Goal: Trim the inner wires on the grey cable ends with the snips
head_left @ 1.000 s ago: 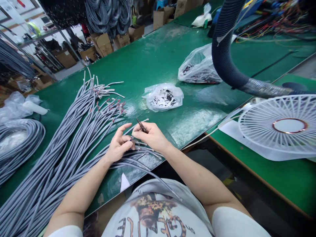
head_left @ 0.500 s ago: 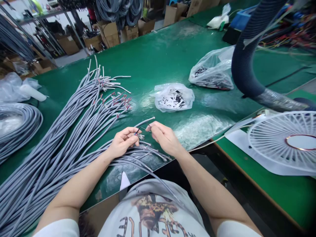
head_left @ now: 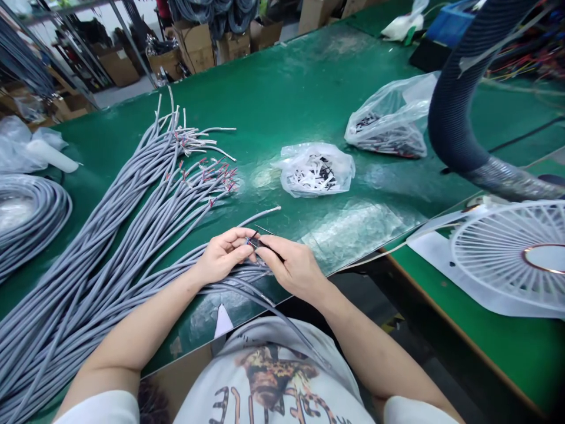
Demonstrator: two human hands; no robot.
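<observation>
My left hand point(head_left: 224, 254) pinches the end of a grey cable, where small dark and coloured wires show at the fingertips. Close against it, my right hand point(head_left: 295, 265) is closed on a thin dark tool, whose tip is too small to make out. Under and beside both hands lie the ends of many grey cables point(head_left: 176, 282). Farther up, a second bunch of cable ends shows red and white wires point(head_left: 227, 176). Beyond my right hand sits an open clear bag point(head_left: 318, 171) of small white and black pieces.
Another clear bag point(head_left: 386, 126) lies at the back right, near a thick dark hose point(head_left: 454, 118). A white fan point(head_left: 507, 253) stands at the right. Coiled grey cable point(head_left: 35, 224) rests at the far left. Boxes point(head_left: 194, 47) stand beyond the green table point(head_left: 309, 88).
My right hand has turned and moved in against my left fingertips, and a dark tool now shows in it. The view has shifted slightly.
</observation>
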